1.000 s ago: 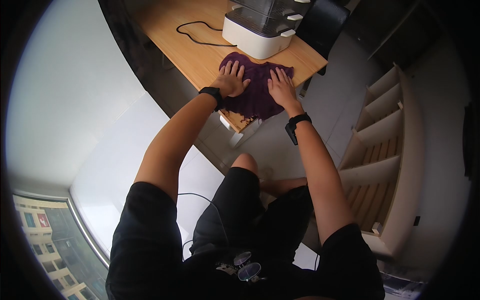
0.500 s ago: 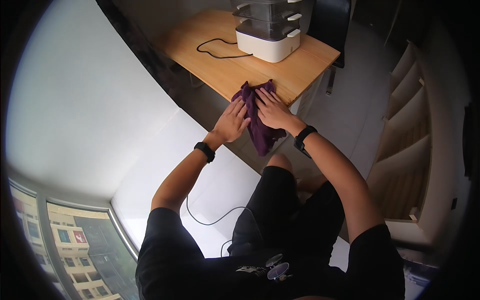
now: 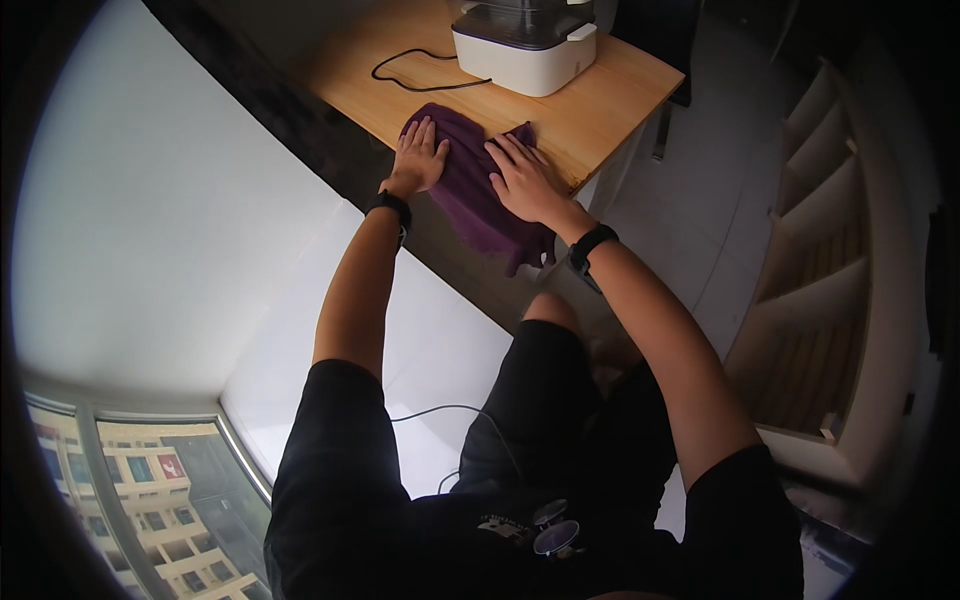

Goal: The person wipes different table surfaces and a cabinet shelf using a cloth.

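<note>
A dark purple cloth (image 3: 468, 200) lies over the near edge of the wooden table (image 3: 610, 100), its lower part hanging down past the edge. My left hand (image 3: 418, 160) rests on the cloth's upper left part, its fingers apart. On the cloth's right side lies my right hand (image 3: 525, 180), palm down with the fingers spread. Both wrists wear black bands. Beyond the cloth stands a white appliance (image 3: 525, 62) with dark translucent tiers, a black cord (image 3: 425, 86) looping from its left side.
A dark chair (image 3: 655, 35) stands behind the table at the right. Pale shelving (image 3: 825, 235) with slatted compartments is on the far right. A white surface (image 3: 330, 270) lies at the left, above a window (image 3: 180, 500). A thin cable (image 3: 450, 408) crosses near my leg.
Since the last earlier frame, my left hand has moved up and left, and the bunched cloth has spread out leftward. My right hand has shifted slightly up and left in view.
</note>
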Tool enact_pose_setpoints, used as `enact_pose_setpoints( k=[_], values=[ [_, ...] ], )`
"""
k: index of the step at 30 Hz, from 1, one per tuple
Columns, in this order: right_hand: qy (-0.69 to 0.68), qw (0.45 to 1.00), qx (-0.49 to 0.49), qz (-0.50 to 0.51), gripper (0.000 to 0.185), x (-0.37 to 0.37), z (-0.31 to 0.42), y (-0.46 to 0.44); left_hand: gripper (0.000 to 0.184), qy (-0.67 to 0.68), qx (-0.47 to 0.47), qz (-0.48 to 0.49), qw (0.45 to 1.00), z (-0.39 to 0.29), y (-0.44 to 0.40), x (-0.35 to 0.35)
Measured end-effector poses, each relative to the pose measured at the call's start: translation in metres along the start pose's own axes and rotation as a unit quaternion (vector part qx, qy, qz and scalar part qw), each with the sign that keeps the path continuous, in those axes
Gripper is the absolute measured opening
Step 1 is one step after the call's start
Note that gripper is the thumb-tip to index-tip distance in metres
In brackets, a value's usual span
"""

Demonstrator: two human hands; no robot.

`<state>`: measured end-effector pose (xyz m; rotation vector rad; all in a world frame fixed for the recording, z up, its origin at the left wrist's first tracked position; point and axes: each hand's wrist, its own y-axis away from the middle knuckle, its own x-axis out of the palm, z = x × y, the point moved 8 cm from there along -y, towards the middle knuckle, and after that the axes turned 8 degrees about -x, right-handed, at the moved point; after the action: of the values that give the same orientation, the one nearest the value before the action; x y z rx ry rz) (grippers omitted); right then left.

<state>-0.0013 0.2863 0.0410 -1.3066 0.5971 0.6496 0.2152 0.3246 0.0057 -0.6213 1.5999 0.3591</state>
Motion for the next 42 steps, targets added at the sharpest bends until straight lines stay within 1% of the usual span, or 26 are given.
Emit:
enact_pose_setpoints(
  k=[4,7,11,15,18,23,25,28,31,32,35,36,39,42],
  values=[
    [-0.065,0.990,-0.038,-0.122,0.034,-0.022,0.001,-0.003,0.063,-0.016,-0.004,-0.012,1.000,0.022,-0.033,0.005],
    [-0.061,0.997,-0.025,-0.038,0.034,-0.008,-0.001,0.002,0.062,-0.013,-0.009,-0.015,1.000,0.027,-0.043,0.005],
    [-0.028,0.999,-0.016,-0.028,0.036,0.007,-0.003,-0.001,0.062,-0.019,-0.002,-0.003,1.000,0.030,-0.054,0.007],
    [-0.004,1.000,-0.010,0.003,0.040,0.003,0.002,-0.002,0.062,-0.033,-0.009,0.012,0.999,0.029,-0.062,0.004],
    [-0.012,1.000,0.005,0.008,0.040,0.002,-0.001,-0.005,0.062,-0.036,-0.011,0.010,0.999,0.029,-0.066,0.006],
    [0.000,1.000,0.024,-0.016,0.043,-0.006,-0.001,-0.006,0.065,-0.049,-0.031,0.020,0.998,0.028,-0.065,0.012],
    [-0.009,0.999,0.029,-0.025,0.041,-0.008,-0.001,-0.006,0.066,-0.049,-0.041,0.025,0.998,0.021,-0.057,0.012],
    [-0.008,0.997,0.018,-0.078,0.031,-0.010,-0.003,-0.007,0.067,-0.052,-0.044,0.026,0.997,0.006,-0.038,0.009],
    [-0.040,0.997,0.035,-0.061,0.023,-0.011,-0.007,-0.006,0.066,-0.066,-0.023,0.022,0.997,-0.014,-0.014,0.010],
    [-0.027,0.995,0.023,-0.093,0.020,-0.014,-0.005,-0.006,0.065,-0.061,-0.012,0.020,0.998,-0.022,-0.004,0.009],
    [-0.024,0.996,0.038,-0.073,0.021,-0.014,-0.005,-0.004,0.065,-0.062,0.016,0.019,0.998,-0.045,0.026,0.008],
    [-0.004,0.996,0.031,-0.085,0.020,-0.015,-0.003,-0.003,0.065,-0.053,0.023,0.012,0.998,-0.054,0.037,0.007],
    [0.021,0.997,0.023,-0.072,0.020,-0.021,0.004,0.000,0.065,-0.042,0.038,0.012,0.998,-0.076,0.065,0.005],
    [0.009,0.997,0.004,-0.081,0.025,-0.023,0.005,0.008,0.064,-0.023,0.044,0.005,0.999,-0.090,0.087,0.008]
  ],
)
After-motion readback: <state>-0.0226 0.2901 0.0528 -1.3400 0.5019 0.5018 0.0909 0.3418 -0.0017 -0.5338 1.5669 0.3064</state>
